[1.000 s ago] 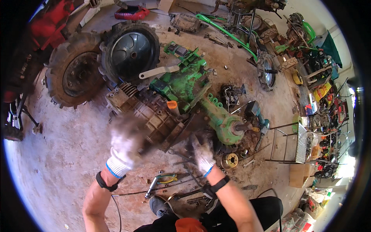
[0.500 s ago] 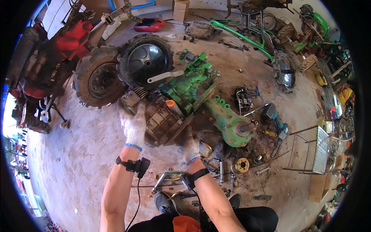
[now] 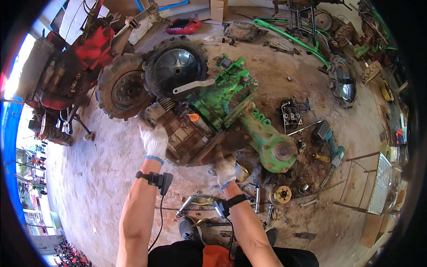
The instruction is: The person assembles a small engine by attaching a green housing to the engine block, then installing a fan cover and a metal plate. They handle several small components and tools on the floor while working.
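Note:
A grimy small engine point(image 3: 181, 137) with an orange cap point(image 3: 194, 117) lies on the floor before me. Its far side meets a green cast housing point(image 3: 224, 98); whether the two touch along the whole joint is hidden. My left hand point(image 3: 154, 140), in a white knit glove, curls round the engine's left end, fingers partly hidden behind it. At the lower right, my right hand point(image 3: 225, 169), in a soiled glove, grips the edge of the engine's flat end plate, thumb up along it. A grey metal lever point(image 3: 193, 86) lies across the top of the housing.
Two tractor wheels, one brown point(image 3: 124, 89) and one black-hubbed point(image 3: 175, 66), lie behind the engine. To the right are a green gear casing point(image 3: 273, 153), a cordless impact wrench point(image 3: 336, 153), a screwdriver point(image 3: 318, 157) and a yellow pulley point(image 3: 280, 195). Sockets and ratchets surround my shoes.
The view has shifted, so most surroundings appear farther right. Both hands stay on the engine, and the right hand and its thumb show more clearly at the plate's edge.

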Available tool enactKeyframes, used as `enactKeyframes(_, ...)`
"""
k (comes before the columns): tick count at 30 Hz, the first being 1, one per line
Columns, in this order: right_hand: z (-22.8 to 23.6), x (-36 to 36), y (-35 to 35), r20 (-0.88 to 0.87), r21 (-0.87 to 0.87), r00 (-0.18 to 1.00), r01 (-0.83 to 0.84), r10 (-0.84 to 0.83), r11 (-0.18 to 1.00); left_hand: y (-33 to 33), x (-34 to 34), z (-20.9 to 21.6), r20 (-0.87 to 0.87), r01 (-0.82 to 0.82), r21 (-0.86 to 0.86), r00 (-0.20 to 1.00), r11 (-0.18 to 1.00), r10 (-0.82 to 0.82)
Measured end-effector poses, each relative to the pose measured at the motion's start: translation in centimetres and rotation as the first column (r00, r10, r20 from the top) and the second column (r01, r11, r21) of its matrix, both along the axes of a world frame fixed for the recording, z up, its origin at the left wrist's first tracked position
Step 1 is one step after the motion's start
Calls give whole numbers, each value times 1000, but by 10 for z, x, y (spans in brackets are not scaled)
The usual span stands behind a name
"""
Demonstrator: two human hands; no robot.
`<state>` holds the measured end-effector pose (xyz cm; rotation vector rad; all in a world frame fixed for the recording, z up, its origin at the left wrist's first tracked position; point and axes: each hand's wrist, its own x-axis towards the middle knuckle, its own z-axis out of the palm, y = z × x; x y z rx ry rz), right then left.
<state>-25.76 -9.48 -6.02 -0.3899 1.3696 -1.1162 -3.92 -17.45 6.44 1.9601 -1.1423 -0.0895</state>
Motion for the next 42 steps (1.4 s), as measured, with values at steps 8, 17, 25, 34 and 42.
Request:
enactKeyframes(8, -35, -9, 3, -186, 97, 977, -89, 106, 991, 2, -9, 12, -5, -39, 86, 999, 996, 39)
enactKeyframes(17, -51, -20, 11, -589, -82, 745, -439, 312, 894, 4, 4, -12, -10, 88, -95, 996, 992, -89)
enactKeyframes(25, -59, -34, 18, -590, -92, 792, -257, 155, 962, -1, 8, -22, -24, 17, 121, 1000, 992, -14)
enactKeyframes(34, -13, -93, 15, -954, 149, 118, -608, 274, 780, 0, 2, -6, -62, 5, 122, 998, 993, 3)
enactKeyframes(42, 15, -116, 20, 779, -250, 605, 62, 163, 966, 0, 5, -20, -11, 14, 19, 1000, 1000, -14)
